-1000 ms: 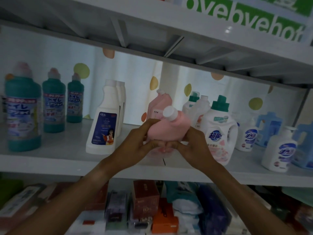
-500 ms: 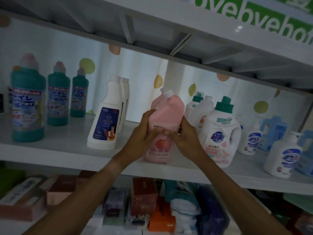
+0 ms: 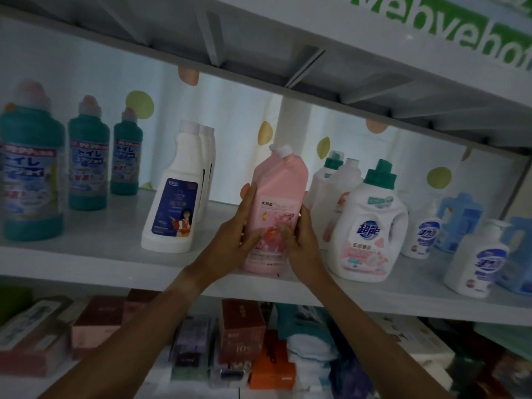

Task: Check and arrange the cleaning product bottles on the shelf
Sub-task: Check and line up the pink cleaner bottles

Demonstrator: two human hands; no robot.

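Bottles line the shelf (image 3: 86,263) in rows, and the one in hand is the pink bottle (image 3: 277,203); it stands upright near the front edge, label toward you, between the white bottle (image 3: 175,208) with the blue label on your left and the green-capped jug (image 3: 371,226) on your right; a second pink bottle seems to stand right behind it, though only its cap shows. Your left hand (image 3: 233,240) cups the bottle's left side with fingers reaching up its edge; your right hand (image 3: 299,237) wraps the lower right side; both hold it closely, thumbs across the front label. The step looks like setting this checked bottle in its place, base apparently on the shelf; whether it bears its full weight there you cannot tell. Next, square it with the row, keep the label facing out, and let go without tipping it; then you likely move on to the jug beside it.
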